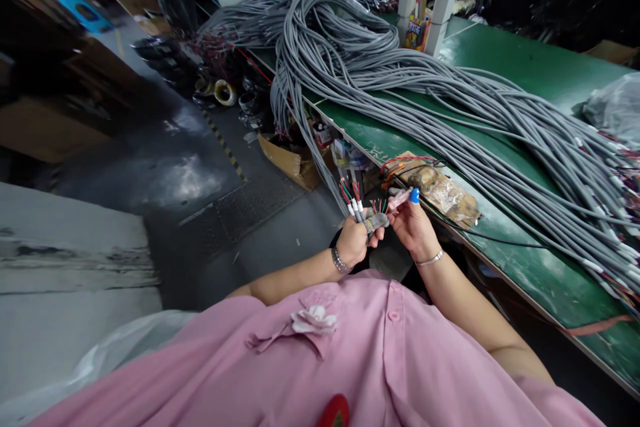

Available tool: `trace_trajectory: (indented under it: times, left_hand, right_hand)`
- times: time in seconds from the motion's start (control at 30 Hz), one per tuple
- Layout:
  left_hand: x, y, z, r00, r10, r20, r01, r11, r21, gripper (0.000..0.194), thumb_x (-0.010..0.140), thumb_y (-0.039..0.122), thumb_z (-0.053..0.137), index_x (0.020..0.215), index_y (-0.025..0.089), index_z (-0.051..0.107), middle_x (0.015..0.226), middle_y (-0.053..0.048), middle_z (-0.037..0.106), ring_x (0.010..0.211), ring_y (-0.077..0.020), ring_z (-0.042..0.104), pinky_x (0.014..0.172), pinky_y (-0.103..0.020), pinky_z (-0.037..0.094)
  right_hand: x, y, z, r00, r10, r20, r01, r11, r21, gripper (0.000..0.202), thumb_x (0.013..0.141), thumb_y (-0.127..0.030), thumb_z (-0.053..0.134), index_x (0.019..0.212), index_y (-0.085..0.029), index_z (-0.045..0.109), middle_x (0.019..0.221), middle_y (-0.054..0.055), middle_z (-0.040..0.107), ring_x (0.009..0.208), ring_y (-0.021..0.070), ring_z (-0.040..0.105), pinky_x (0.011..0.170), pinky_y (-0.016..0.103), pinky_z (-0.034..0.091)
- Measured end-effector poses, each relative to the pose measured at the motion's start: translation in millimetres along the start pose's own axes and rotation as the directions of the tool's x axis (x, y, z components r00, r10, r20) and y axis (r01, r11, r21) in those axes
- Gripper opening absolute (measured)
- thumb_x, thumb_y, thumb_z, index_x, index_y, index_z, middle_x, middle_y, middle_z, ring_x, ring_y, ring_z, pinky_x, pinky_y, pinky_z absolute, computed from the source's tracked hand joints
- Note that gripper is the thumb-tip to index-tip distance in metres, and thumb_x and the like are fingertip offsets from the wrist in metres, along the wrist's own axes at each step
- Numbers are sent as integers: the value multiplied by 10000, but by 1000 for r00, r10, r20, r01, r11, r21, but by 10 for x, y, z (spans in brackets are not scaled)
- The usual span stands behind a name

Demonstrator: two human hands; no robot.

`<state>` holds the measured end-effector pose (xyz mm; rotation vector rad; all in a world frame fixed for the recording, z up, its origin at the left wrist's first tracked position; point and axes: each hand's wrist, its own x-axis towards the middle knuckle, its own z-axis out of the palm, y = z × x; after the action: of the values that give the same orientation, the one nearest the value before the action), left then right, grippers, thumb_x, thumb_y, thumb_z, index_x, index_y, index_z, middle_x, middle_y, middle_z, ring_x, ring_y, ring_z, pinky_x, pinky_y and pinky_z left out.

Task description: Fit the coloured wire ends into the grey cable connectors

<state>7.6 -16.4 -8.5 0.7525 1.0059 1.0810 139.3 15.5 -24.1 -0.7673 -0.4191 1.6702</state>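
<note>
My left hand (353, 241) is closed around several grey cables (359, 213), with a grey covering on its thumb. Their stripped ends point up and away, showing white sleeves and thin red, green and black wires (355, 191). Another fan of fine coloured wires (379, 205) sticks out between my two hands. Close by on the right, my right hand (414, 230) has its fingertips pinched together beside those wires. It wears a blue finger cover (415, 195) and a pinkish wrap on the fingers. Whatever lies between its fingertips is too small to make out.
A long bundle of grey cables (345, 67) lies across the green table (505, 53) and hangs over its edge. A taped cardboard piece (445, 197) with a tool lies at the table's edge. An open cardboard box (287, 163) stands below on the floor.
</note>
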Motion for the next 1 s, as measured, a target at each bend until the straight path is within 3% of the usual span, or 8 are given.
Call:
trace_trajectory:
  times: [0.17,0.3,0.43,0.53,0.63,0.7,0.83,1.0]
  left_hand:
    - [-66,7,-49,1000,21,-7,-21,1000,5,331,666,426,719,654,158,524,487,16,580,330,-54,423,328,-184,260]
    - [-100,29,-67,999,41,-1,-41,999,-2,312,686,419,713,673,155,548,491,15,581,339,-59,432,326,-187,264]
    - [-80,79,-46,999,44,8,-44,999,7,324,678,443,714,694,145,589,493,11,583,337,-55,426,322,-187,250]
    - [-43,111,-25,999,45,14,-45,999,6,324,680,446,710,693,139,605,486,11,577,332,-54,422,319,-185,245]
    - [-8,117,-10,999,39,18,-40,999,0,316,679,437,709,684,140,602,484,13,574,328,-56,420,316,-188,257]
    - [10,105,-4,999,44,29,-44,999,-10,306,683,429,704,679,143,593,486,13,575,329,-58,422,317,-189,263]
    - [41,60,-1,998,49,39,-48,999,-20,293,703,411,695,666,152,564,490,14,577,336,-61,428,318,-189,254]
    - [62,12,-1,998,48,47,-48,999,-1,289,711,397,699,659,152,555,488,17,575,327,-56,419,317,-191,237]
  right_hand:
    - [-72,-11,-51,990,110,88,-109,994,-11,520,710,-723,581,821,-219,646,872,26,697,651,126,608,588,254,522]
    - [-100,-71,-36,987,128,93,-126,992,-31,470,727,-674,612,822,-216,650,850,26,693,650,122,607,577,239,517]
    - [-119,-103,5,1000,-17,23,19,993,-114,300,761,-499,689,842,-212,662,775,0,667,604,96,563,546,212,486]
    - [-133,-71,-3,985,-166,-45,152,962,-227,303,786,-510,657,801,-208,666,712,-8,636,566,89,523,521,214,456]
    - [-126,-25,-28,939,-327,-107,271,894,-356,352,804,-551,611,754,-207,665,675,-3,622,559,93,507,517,213,439]
    - [-102,-10,-31,955,-285,-86,243,912,-330,367,800,-574,600,774,-214,667,676,-3,626,567,102,514,518,217,449]
    - [-22,-11,-8,996,-85,4,85,990,-115,352,763,-568,653,815,-220,660,749,-5,653,602,102,536,539,217,480]
    - [40,10,-3,995,-94,-34,92,994,-50,327,748,-540,690,800,-218,661,744,-9,654,630,106,557,552,221,473]
